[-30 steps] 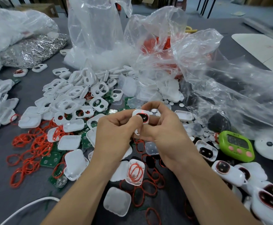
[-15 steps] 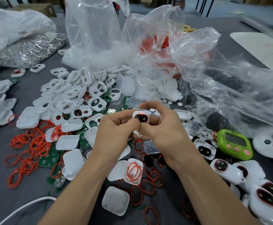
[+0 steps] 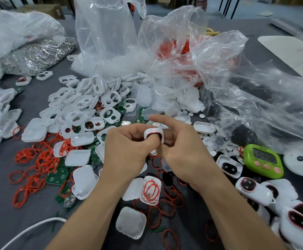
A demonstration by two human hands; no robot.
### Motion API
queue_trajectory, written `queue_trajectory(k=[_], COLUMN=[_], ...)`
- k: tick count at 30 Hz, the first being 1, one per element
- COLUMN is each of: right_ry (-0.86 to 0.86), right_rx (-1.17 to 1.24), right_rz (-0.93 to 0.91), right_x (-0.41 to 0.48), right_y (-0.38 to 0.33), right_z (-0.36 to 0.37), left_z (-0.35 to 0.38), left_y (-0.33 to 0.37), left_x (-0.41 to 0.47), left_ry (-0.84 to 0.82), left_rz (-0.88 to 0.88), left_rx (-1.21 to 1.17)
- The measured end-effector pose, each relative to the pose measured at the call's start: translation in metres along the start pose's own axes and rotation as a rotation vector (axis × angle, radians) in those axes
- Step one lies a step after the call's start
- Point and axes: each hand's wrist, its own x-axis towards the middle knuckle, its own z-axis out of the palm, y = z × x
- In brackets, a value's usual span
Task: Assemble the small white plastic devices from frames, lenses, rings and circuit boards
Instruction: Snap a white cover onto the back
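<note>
green timer (image 3: 263, 161) near clear bags (image 3: 109, 33), seemingly a white cable (image 3: 33, 230).

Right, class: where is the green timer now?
Head view, right side: the green timer lies just right of an open white shell, near the clear plastic bag.

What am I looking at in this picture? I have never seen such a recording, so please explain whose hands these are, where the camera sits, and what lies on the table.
There is no machine here. A person works with bare hands, and one camera worn on the head looks forward and down, so you see the arms from the person's own side. The left hand and the right hand together hold one small white device with a dark window rimmed in red; the right forefinger sticks out straight. On the grey table lie a heap of white frames, loose orange-red rings, green circuit boards and clear plastic bags. At the right are devices that look finished and a green timer.
</note>
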Motion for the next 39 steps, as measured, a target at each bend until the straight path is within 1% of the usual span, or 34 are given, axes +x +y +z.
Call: queue_trajectory(k=[2, 5, 9, 12, 15, 17, 19, 23, 26, 29, 32, 34, 36, 39], right_ry=[0.014, 0.026, 0.041, 0.067, 0.068, 0.095, 0.129, 0.170, 0.188, 0.260, 0.298, 0.302, 0.313, 0.339], right_rx=[-0.022, -0.028, -0.043, -0.065, -0.084, -0.112, -0.125, -0.052, -0.022, -0.195, -0.403, -0.431, -0.408, -0.399], right_rz=[-0.019, -0.025, -0.032, -0.005, -0.015, -0.023, -0.030, -0.003, 0.025, -0.006, -0.025, -0.029, -0.028, -0.033], right_x=[-0.001, -0.001, -0.002, 0.000, 0.000, -0.002, -0.002, -0.001, 0.000, 0.001, 0.003, 0.003, 0.004, 0.002], right_y=[-0.001, -0.003, -0.004, -0.003, -0.004, -0.003, -0.005, -0.006, -0.003, -0.002, -0.003, -0.004, -0.004, -0.004], right_z=[0.003, 0.005, 0.005, -0.002, -0.007, -0.004, -0.001, 0.001, 0.004, 0.008, 0.004, -0.001, -0.003, -0.001], left_z=[0.000, 0.000, 0.001, 0.000, -0.005, -0.006, -0.005, -0.002, 0.001, 0.001, 0.004, 0.006, 0.006, 0.007], left_y=[-0.002, -0.002, 0.001, 0.003, 0.005, 0.004, 0.003, 0.002, 0.001, -0.001, -0.002, -0.002, -0.003, -0.003], left_x=[-0.002, -0.003, -0.003, -0.005, -0.003, -0.002, -0.001, -0.002, -0.002, -0.002, -0.005, -0.007, -0.009, -0.011], left_ry=[0.042, 0.051, 0.038, -0.002, 0.072, 0.115, 0.124, 0.183, 0.132, 0.078, 0.097, 0.104, 0.113, 0.141], left_rz=[0.023, 0.071, 0.034, 0.092, 0.115, 0.110, 0.098, 0.056, 0.010, -0.001, 0.048, 0.088, 0.128, 0.148], left_rx=[0.002, 0.027, 0.052, 0.189, 0.363, 0.426, 0.410, 0.420, 0.482, 0.506, 0.534, 0.571, 0.593, 0.599])
